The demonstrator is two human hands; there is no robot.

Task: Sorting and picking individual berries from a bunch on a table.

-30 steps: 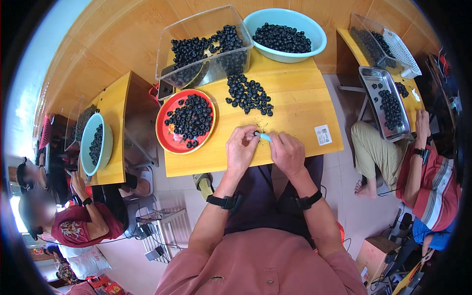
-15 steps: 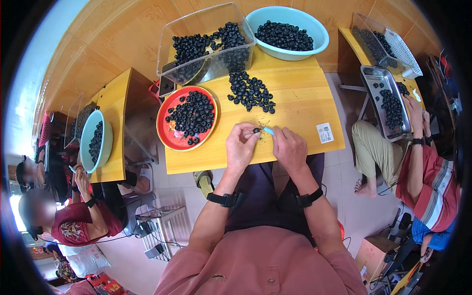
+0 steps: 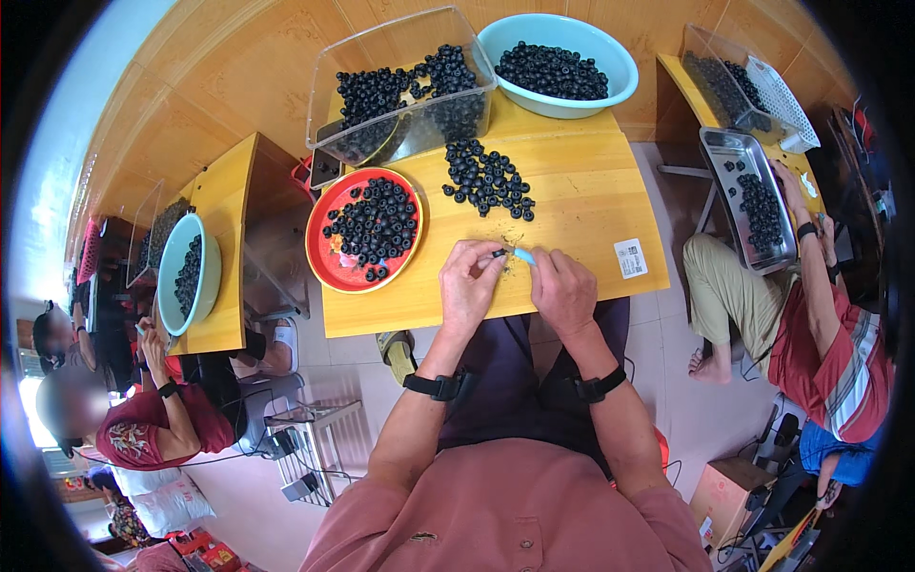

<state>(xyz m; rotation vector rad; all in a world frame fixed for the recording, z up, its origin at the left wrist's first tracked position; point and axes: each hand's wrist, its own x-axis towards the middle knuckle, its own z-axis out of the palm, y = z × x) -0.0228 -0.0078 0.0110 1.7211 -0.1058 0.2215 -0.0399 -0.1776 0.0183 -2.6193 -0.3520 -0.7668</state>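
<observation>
My left hand [image 3: 465, 284] is closed in a pinch on a small round black piece [image 3: 498, 254], partly covered by the fingertips. My right hand [image 3: 564, 292] grips a slim tool with a light blue handle [image 3: 523, 255]. Its tip meets or nearly meets the black piece; the blade is too small to make out. Tiny scraps [image 3: 512, 240] lie on the table just beyond my fingers. A loose pile of black pieces, some showing a hole, [image 3: 488, 181] lies farther off. To the left, a red round tray [image 3: 319, 257] with a yellow rim holds many more.
A clear plastic bin [image 3: 329, 71] and a light blue basin [image 3: 624, 81], both with black pieces, stand at the table's back. A white label [image 3: 630, 258] is stuck near the right edge. People sit at tables on both sides, with another basin [image 3: 208, 286] and a metal tray [image 3: 777, 255].
The blue handle has turned slightly against the black piece, while my hands stay nearly in place. The person on the right has reached a hand farther forward beside the metal tray.
</observation>
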